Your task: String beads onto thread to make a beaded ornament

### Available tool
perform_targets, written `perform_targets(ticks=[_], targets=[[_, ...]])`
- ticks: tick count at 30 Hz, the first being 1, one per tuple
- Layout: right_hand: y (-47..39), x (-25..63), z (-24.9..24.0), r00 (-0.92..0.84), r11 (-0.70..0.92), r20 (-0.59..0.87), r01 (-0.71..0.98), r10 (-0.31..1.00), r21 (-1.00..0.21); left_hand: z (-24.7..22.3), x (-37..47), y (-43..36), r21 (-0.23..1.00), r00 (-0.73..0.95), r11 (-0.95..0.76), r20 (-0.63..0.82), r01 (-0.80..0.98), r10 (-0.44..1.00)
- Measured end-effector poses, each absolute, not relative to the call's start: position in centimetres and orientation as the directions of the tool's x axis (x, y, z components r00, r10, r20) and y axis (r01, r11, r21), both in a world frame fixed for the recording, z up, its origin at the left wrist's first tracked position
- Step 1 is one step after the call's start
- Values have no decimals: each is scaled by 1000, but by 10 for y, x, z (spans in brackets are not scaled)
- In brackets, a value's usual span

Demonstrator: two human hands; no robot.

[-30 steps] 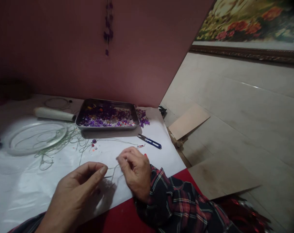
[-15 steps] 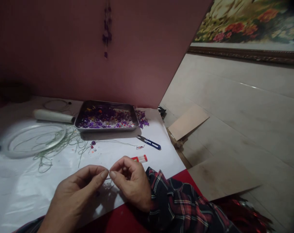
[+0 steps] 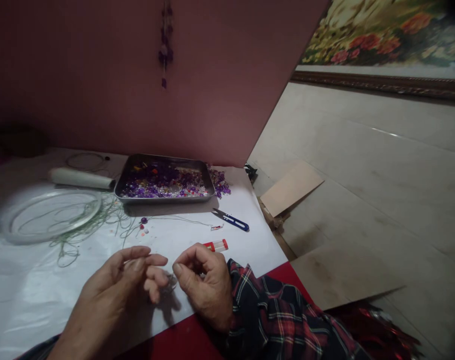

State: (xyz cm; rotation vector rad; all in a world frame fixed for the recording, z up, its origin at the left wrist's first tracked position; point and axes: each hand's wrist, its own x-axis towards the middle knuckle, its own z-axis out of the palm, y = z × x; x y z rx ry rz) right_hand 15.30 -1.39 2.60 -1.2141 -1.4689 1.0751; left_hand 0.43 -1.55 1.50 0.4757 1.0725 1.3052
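Note:
My left hand (image 3: 120,280) is at the near edge of the white-covered table (image 3: 99,310). Its fingers are stretched out and spread, and I see nothing between them. Close on its right, my right hand (image 3: 204,282) keeps thumb and index finger pinched; what is between them is too small to make out. A small clear, shiny thing (image 3: 170,282) shows faintly between the two hands. Just beyond the right hand is a red and clear case (image 3: 219,245). Blue thread snips (image 3: 233,221) lie farther off, near a thin thread with a small silvery-red piece (image 3: 216,227).
A metal tray (image 3: 167,200) holds purple and clear beads, with more beads (image 3: 221,185) to its right. Tangled green thread (image 3: 103,220), a white ring (image 3: 13,235) and a pale tube (image 3: 80,178) lie left. Loose beads (image 3: 143,220) sit mid-table. A bead strand (image 3: 165,52) hangs behind.
My left hand has let its pinch go and drawn slightly left, its fingers now spread. My right hand keeps its pinch and has shifted very little.

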Motion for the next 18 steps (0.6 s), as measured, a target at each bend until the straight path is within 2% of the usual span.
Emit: perform_targets(ticks=[3, 6, 8, 12, 18], targets=[[-15, 153, 26, -76, 154, 141, 213, 987, -965, 17, 6, -20, 839, -53, 308, -369, -448, 928], [-16, 153, 27, -65, 161, 150, 239, 987, -958, 22, 8, -24, 822, -50, 409, -464, -396, 884], [-17, 152, 29, -60, 169, 159, 246, 985, -954, 26, 11, -25, 779, -38, 446, -513, -441, 858], [-19, 152, 30, -54, 218, 211, 236, 976, -947, 27, 12, -23, 676, 103, 496, -533, -545, 840], [-23, 153, 27, -54, 305, 303, 306, 952, -902, 20, 4, -24, 648, 127, 539, -570, -538, 812]])
